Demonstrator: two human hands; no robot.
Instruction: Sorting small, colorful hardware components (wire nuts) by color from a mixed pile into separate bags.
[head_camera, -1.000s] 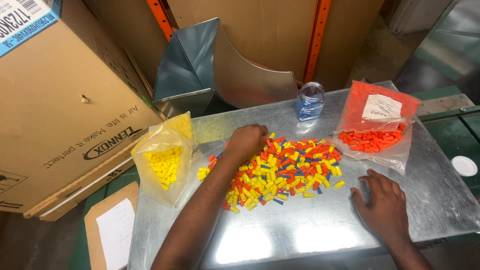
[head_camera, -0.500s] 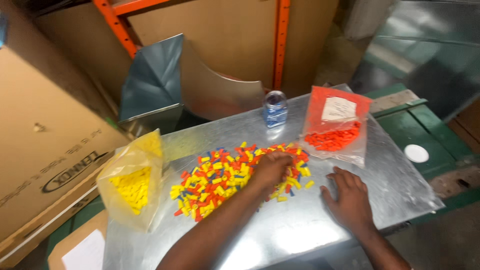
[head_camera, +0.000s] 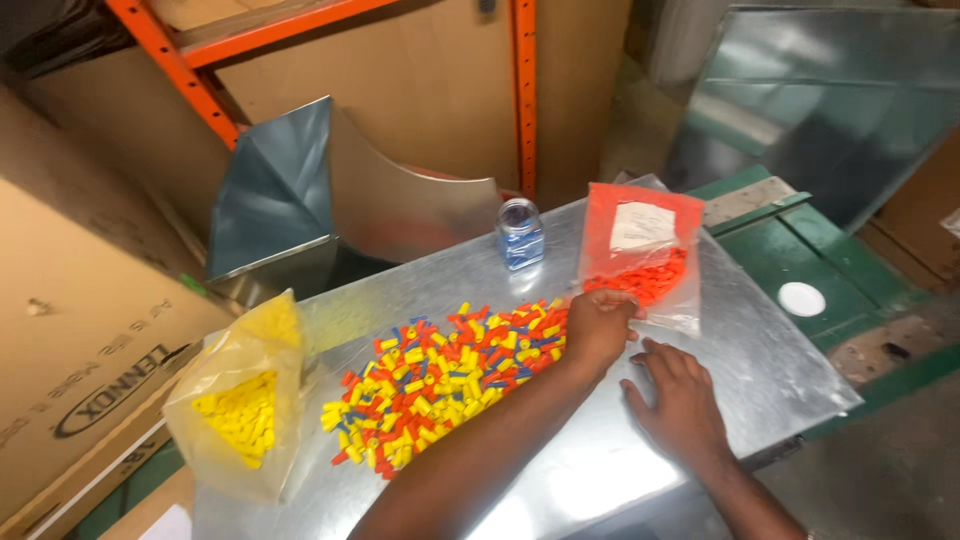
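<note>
While the pile of coloured caps (head_camera: 450, 380) lay across the bench (head_camera: 780, 370), its long axis running lower-left to upper-right, the left hand (head_camera: 598, 328) curled over its right end, grip unclear; the right hand (head_camera: 680, 405) rested flat, fingers spread.

Both forearms bare (no sleeves, gloves, rings); hands (head_camera: 640, 370) bare too.
</note>
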